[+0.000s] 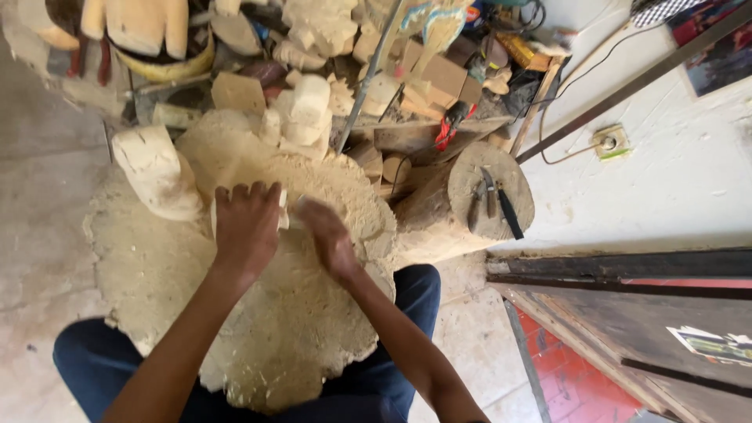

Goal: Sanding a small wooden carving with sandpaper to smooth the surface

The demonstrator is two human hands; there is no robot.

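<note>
Pale wood piece (284, 210) is mostly hidden beneath the left hand (246, 227), whose fingers (254, 192) are curled down over it; only a sliver is seen just right of them. The right hand (327, 236) is blurred, so its grip cannot be told. Wood shavings (274, 329) are spread under both hands. Beyond the fingertips, a carved block (157, 172) stands; chisels (492, 204) are laid on a stump (462, 219) farther right.
</note>
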